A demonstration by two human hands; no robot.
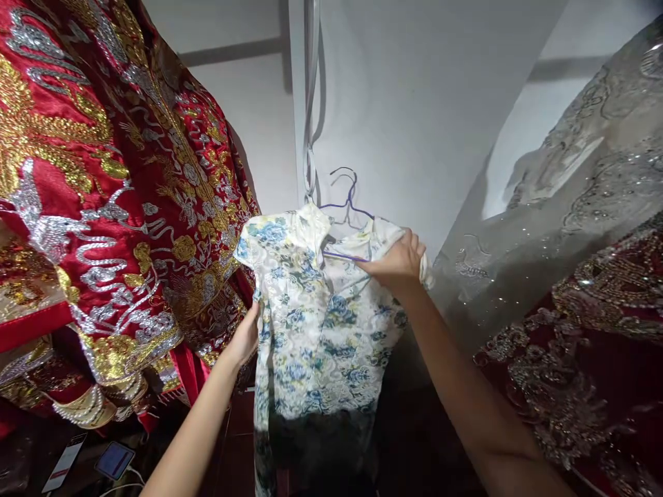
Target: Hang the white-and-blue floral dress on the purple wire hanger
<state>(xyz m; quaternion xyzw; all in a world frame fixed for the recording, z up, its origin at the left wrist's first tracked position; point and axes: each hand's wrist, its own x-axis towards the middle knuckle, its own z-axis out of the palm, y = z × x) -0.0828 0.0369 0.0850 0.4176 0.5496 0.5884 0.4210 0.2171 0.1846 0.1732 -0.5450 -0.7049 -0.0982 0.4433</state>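
A white blouse [305, 331] with blue and yellow flowers hangs in front of me, its neckline gaping. A thin purple wire hanger [350, 200] sits partly inside it, with the hook and one shoulder showing above the collar. My right hand [400, 261] is closed on the blouse's right shoulder, its thumb beside the hanger's lower bar. At the left side, my left hand [247, 337] grips the edge of the blouse, with most fingers hidden behind the cloth. The blouse's lower part fades into dark shadow.
Red jackets [191, 200] with gold and silver embroidery hang close on the left. A pale strap [312, 90] hangs down the white wall [414, 103]. Sheer beaded fabric [559, 200] and a dark red beaded gown [564, 386] fill the right. Two phones [114, 460] lie lower left.
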